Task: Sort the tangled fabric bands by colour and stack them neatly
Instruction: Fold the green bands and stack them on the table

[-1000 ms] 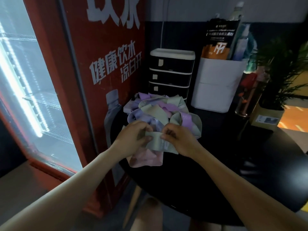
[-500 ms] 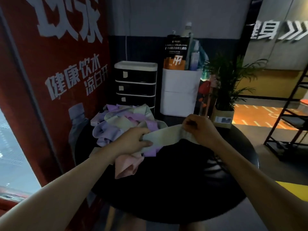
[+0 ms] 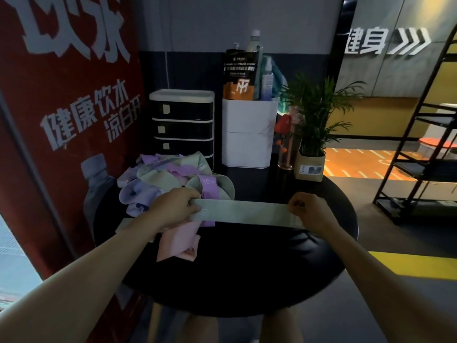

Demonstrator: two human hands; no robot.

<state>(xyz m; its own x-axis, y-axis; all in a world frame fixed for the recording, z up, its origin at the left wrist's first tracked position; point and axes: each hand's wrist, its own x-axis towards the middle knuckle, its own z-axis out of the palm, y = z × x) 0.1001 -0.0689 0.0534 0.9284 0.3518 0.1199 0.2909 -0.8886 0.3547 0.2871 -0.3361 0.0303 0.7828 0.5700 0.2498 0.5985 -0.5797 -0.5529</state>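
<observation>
I am reading "健康饮水 凉白开" on the red cooler (image 3: 74,100), "健身" on the wall sign (image 3: 366,43), and "10" on a purple band (image 3: 209,185).

Both forearms are bare up to the picture's lower edge; no sleeve, watch, bracelet or glove shows. The left hand (image 3: 176,206) and the right hand (image 3: 310,211) carry no ring that can be seen. At 6 o'clock, under the tabletop (image 3: 247,268), two bare knees show dimly.

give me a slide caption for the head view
Both hands stretch a green band flat beside the pile.
</observation>
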